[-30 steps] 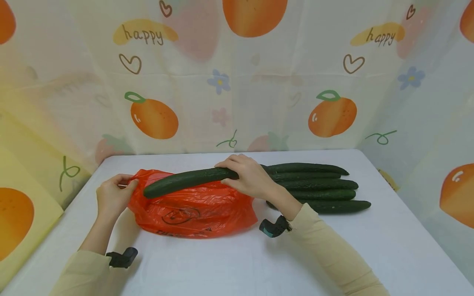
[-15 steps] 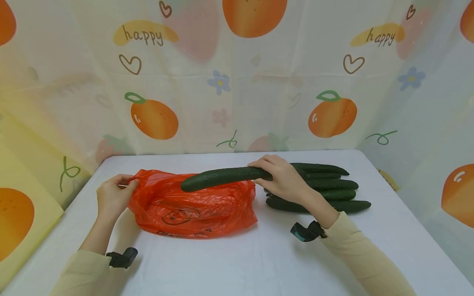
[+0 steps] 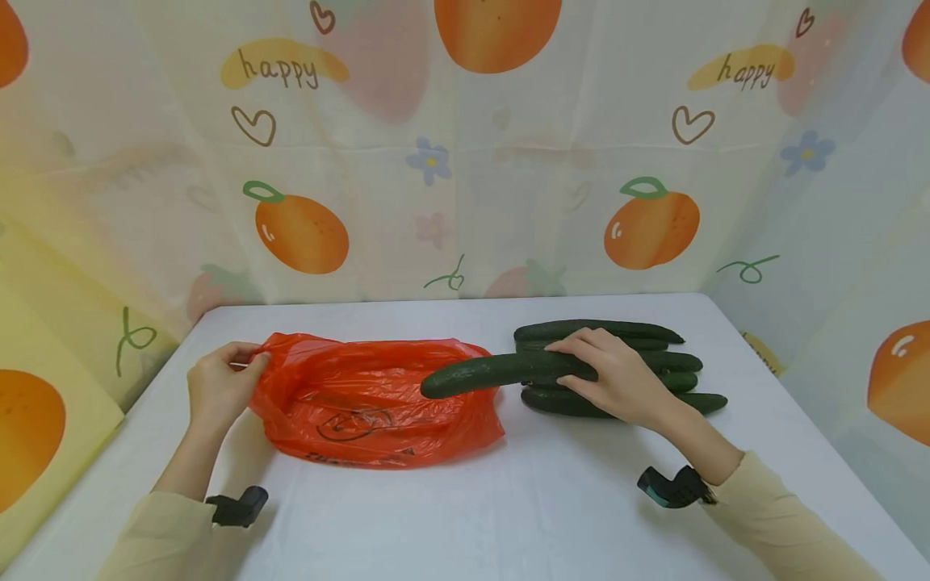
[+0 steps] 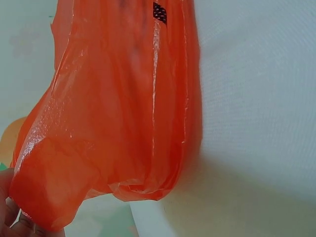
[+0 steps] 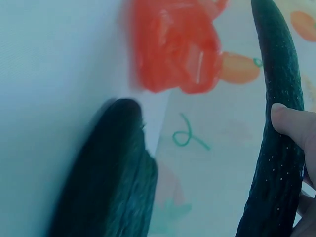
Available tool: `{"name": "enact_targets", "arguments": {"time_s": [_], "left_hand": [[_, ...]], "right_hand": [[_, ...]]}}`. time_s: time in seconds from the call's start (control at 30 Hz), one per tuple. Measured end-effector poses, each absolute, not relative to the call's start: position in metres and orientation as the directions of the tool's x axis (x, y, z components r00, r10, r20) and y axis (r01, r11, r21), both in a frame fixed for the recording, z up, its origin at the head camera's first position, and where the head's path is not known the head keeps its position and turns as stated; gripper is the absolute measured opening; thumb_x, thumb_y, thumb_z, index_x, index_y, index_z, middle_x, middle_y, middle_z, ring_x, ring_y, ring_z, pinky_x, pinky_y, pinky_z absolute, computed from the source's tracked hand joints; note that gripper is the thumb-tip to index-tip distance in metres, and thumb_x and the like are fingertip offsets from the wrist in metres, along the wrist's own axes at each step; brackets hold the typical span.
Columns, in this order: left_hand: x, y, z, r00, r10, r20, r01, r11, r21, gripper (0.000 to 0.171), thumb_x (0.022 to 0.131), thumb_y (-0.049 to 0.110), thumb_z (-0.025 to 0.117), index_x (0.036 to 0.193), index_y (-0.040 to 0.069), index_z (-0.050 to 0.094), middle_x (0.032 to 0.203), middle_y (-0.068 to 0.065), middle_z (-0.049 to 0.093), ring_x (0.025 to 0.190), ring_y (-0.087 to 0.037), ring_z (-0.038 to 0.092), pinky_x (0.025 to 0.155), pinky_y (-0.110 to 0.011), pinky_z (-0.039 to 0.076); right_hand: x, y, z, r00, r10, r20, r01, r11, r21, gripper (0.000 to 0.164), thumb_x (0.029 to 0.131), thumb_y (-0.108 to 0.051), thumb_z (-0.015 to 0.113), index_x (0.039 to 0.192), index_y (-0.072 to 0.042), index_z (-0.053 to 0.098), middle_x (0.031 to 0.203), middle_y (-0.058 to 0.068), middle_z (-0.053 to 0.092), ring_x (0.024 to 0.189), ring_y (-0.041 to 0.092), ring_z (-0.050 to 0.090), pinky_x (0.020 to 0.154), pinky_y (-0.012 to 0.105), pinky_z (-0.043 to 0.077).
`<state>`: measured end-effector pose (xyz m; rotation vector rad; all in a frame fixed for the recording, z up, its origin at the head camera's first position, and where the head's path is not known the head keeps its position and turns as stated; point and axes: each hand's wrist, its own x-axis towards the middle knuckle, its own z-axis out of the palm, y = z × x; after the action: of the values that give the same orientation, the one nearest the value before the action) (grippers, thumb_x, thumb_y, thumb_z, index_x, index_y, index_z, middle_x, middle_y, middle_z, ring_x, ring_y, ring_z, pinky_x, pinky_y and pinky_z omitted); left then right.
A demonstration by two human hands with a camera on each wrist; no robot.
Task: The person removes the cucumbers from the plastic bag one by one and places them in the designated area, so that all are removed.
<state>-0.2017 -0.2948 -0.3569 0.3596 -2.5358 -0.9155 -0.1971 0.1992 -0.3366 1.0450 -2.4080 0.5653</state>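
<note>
My left hand (image 3: 221,385) pinches the left edge of a red plastic bag (image 3: 378,411), which lies on the table with its mouth partly spread. In the left wrist view the fingers grip a corner of the bag (image 4: 113,108). Over the right side of the bag, my right hand (image 3: 617,375) holds a long cucumber (image 3: 494,371) by its middle. The cucumber's left end overlaps the bag in the head view. Thumb and fingers wrap the cucumber (image 5: 276,98) in the right wrist view. Beneath and behind this hand lie several more cucumbers (image 3: 596,329), partly hidden by it.
A white-covered table (image 3: 407,524) carries everything. Printed curtains (image 3: 508,202) with oranges and hearts hang behind and at both sides. A dark wrist camera (image 3: 240,507) sits on the left wrist, and another dark camera (image 3: 672,486) on the right.
My right hand has carried the cucumber to the right and slightly down, from above the bag toward the other cucumbers. The left hand and the bag have stayed in place.
</note>
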Motion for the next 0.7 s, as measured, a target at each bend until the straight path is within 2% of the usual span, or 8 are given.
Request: {"name": "enact_targets", "arguments": {"time_s": [0.13, 0.3, 0.4, 0.7], "left_hand": [[-0.202, -0.295, -0.357, -0.88, -0.369, 0.299, -0.097, 0.756, 0.647, 0.025, 0.087, 0.024, 0.058, 0.098, 0.004, 0.069, 0.09, -0.018, 0.068, 0.058, 0.007, 0.046, 0.053, -0.01, 0.041], [-0.202, -0.296, -0.358, -0.882, -0.369, 0.294, -0.102, 0.758, 0.644, 0.026, 0.087, 0.024, 0.058, 0.099, 0.004, 0.069, 0.091, -0.017, 0.068, 0.059, 0.008, 0.046, 0.054, -0.01, 0.041], [-0.202, -0.296, -0.357, -0.883, -0.371, 0.286, -0.109, 0.757, 0.644, 0.026, 0.088, 0.024, 0.057, 0.099, 0.004, 0.068, 0.092, -0.018, 0.068, 0.062, 0.003, 0.049, 0.054, -0.009, 0.041], [-0.2, -0.297, -0.356, -0.889, -0.371, 0.267, -0.119, 0.753, 0.648, 0.027, 0.088, 0.025, 0.056, 0.101, 0.003, 0.068, 0.093, -0.018, 0.067, 0.069, -0.013, 0.056, 0.052, -0.011, 0.042]], "right_hand": [[-0.189, 0.217, -0.341, -0.592, -0.565, 0.574, -0.758, 0.632, -0.159, 0.045, 0.07, -0.013, 0.078, 0.112, -0.017, 0.062, 0.105, -0.004, 0.06, 0.097, 0.014, 0.054, 0.082, 0.033, 0.046], [-0.178, 0.237, -0.344, -0.587, -0.558, 0.587, -0.76, 0.63, -0.16, 0.051, 0.066, -0.009, 0.079, 0.113, -0.018, 0.061, 0.105, -0.005, 0.059, 0.095, 0.012, 0.053, 0.08, 0.021, 0.042], [-0.173, 0.248, -0.347, -0.583, -0.556, 0.592, -0.761, 0.63, -0.157, 0.051, 0.066, -0.007, 0.079, 0.113, -0.017, 0.062, 0.105, -0.005, 0.059, 0.094, 0.011, 0.053, 0.079, 0.016, 0.04], [-0.162, 0.282, -0.362, -0.629, -0.562, 0.536, -0.725, 0.674, -0.145, 0.054, 0.062, -0.007, 0.08, 0.111, -0.019, 0.062, 0.104, -0.01, 0.058, 0.095, 0.005, 0.051, 0.078, 0.015, 0.041]]}}
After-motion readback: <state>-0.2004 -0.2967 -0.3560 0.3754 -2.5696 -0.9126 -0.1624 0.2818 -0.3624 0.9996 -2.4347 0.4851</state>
